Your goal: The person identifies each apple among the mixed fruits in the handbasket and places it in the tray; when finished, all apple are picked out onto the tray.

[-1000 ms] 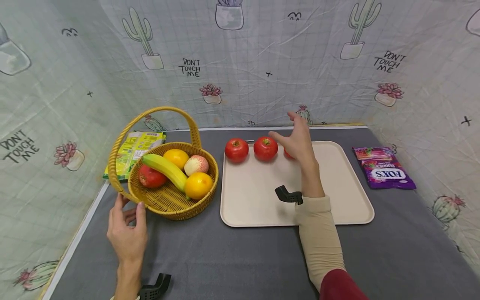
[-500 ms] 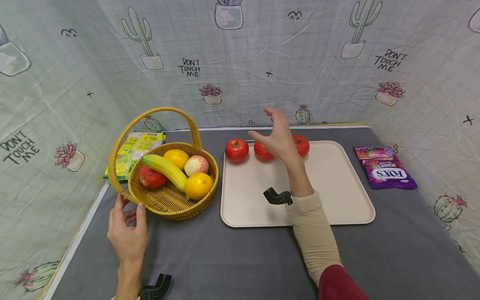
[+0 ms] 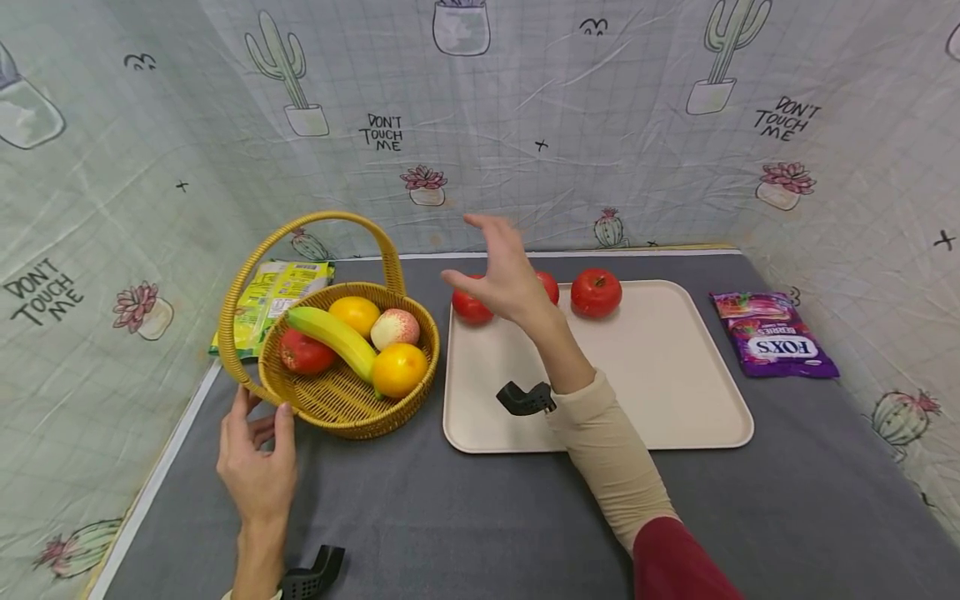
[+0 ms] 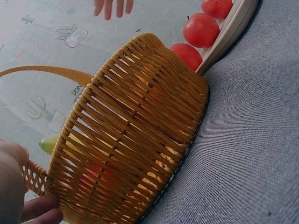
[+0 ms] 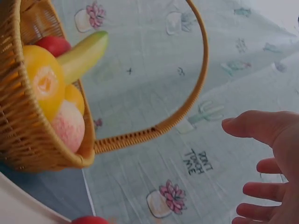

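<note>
A woven yellow basket [image 3: 347, 410] with a tall handle [image 3: 318, 219] holds a banana [image 3: 332, 335], two oranges [image 3: 399, 369], a peach [image 3: 393, 327] and a red fruit [image 3: 303, 353]. My left hand [image 3: 257, 462] holds the basket's near rim, thumb and fingers against the weave [image 4: 131, 140]. My right hand [image 3: 501, 275] hovers open, holding nothing, above the far left of the cream tray [image 3: 675, 392]. Three red tomatoes stand in a row along the tray's far edge; the right one [image 3: 596, 292] is in full view, the other two [image 3: 470, 307] are partly hidden by the hand.
A purple candy bag [image 3: 772, 336] lies right of the tray. A green-yellow packet [image 3: 272, 293] lies behind the basket. Cactus-print cloth walls close in the grey table on three sides.
My right hand has moved left across the tray's far edge, from over the rightmost tomato to over the two left ones. The left hand has stayed on the basket.
</note>
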`<state>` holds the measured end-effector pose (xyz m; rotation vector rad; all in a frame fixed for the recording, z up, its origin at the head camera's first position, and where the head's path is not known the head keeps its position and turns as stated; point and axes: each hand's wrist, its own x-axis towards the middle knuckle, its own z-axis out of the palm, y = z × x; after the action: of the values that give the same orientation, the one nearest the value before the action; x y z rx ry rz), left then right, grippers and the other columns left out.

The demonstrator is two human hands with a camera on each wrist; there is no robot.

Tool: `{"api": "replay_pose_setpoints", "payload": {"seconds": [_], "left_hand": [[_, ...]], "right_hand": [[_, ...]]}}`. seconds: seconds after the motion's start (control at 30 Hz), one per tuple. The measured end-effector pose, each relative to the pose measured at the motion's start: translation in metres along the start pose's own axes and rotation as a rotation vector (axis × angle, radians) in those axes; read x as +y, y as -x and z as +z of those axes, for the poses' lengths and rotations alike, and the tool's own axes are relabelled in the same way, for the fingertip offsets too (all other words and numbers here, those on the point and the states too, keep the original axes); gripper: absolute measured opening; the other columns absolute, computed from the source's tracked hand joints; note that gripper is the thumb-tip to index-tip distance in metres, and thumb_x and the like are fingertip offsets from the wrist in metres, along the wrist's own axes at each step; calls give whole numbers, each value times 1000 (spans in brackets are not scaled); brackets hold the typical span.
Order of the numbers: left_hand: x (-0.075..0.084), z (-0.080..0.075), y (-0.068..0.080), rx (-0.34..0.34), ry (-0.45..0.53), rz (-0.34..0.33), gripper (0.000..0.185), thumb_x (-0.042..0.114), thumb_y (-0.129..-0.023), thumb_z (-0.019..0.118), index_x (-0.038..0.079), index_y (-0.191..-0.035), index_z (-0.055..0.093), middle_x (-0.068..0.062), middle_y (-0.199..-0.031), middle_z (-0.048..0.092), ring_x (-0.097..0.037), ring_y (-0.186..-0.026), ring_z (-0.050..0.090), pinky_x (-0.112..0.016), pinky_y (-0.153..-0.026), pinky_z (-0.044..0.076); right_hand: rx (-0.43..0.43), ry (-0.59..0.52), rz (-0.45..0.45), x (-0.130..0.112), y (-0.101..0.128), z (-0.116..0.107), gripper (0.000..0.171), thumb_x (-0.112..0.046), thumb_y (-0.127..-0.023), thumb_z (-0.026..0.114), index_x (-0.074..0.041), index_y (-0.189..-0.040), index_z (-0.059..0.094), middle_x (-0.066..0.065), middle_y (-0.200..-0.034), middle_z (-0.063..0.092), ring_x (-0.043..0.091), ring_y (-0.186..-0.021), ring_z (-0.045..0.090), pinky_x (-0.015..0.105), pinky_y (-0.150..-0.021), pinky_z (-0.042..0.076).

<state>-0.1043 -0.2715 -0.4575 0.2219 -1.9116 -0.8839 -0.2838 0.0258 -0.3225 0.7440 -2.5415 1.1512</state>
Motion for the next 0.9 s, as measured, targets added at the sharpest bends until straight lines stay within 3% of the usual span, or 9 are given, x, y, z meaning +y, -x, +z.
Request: {"api": "replay_pose_setpoints", "payload": {"seconds": [0.33,0.6,0.9], "left_hand": [[0,0,0,-22,-9,3,59,9,-83,68,21,-137,49,-17,-113,62,16,-78,53,2,-70,44],[5,1,1,-3,-6,-5,57,3,-83,67,16,-136,50,-19,-112,61,16,-77,52,2,-70,43],[0,1,1,-7,-15,2,58,5,-83,68,18,-136,50,-18,-112,62,16,-77,52,2,-70,43]], "right_hand": [[-86,24,-74,-29,-5,24,76,-42,-80,69,-16,-143,35,3,-145,38,22,-133,34,39,-112,34],[-162,21,-110,-45,-7,43,76,-42,-81,68,-16,-143,34,2,-144,39,17,-133,34,36,-112,35],[-243,31,-174,-61,-11,69,72,-44,-83,65,-17,-143,35,0,-143,40,16,-130,37,33,-109,36]]}}
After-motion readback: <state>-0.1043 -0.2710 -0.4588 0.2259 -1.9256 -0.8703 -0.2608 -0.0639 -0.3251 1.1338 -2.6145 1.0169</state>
